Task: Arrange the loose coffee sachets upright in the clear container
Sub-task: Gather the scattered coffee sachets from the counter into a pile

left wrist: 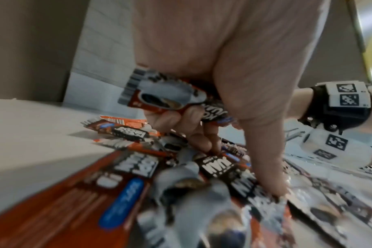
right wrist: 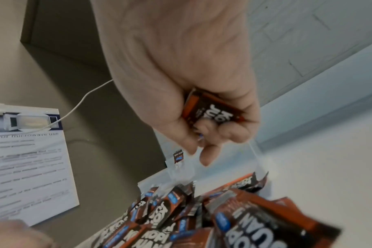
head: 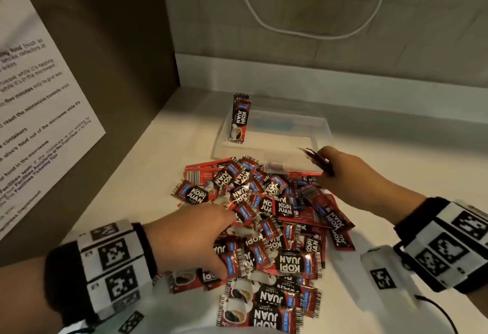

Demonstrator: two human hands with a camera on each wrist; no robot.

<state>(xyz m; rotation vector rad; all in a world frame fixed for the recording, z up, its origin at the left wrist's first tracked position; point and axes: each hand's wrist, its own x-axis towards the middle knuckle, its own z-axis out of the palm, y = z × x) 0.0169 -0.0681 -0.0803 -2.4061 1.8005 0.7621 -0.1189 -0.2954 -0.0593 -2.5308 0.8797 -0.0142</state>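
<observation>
Red-and-black foil sachets lie in a loose heap (head: 266,217) on the pale counter (head: 126,188) in the head view, most of them flat and overlapping. Behind the heap sits the clear container (head: 320,128), and a small group of sachets (head: 239,118) stands upright against its left wall. The left hand (head: 192,238) is palm-down on the near left part of the heap, its fingers bent into the packets. The right hand (head: 343,172) is at the far right edge of the heap, just in front of the container's near wall, with dark sachets (head: 318,160) sticking out of its closed fingers. A printed notice (head: 39,111) hangs on the brown panel at left, and a white cable (head: 303,31) loops on the tiled wall behind. In the left wrist view, the left hand (left wrist: 229,80) has its fingers curled round 1 sachet (left wrist: 159,95) held against the palm, while the thumb presses down on the heap (left wrist: 138,167) below; much of this view is blurred. In the right wrist view, the right hand (right wrist: 181,67) pinches a sachet (right wrist: 212,109) between thumb and curled fingers above the heap (right wrist: 202,218), with the container's wall (right wrist: 253,151) just beyond and the upright sachets (right wrist: 178,156) small at its far left.
</observation>
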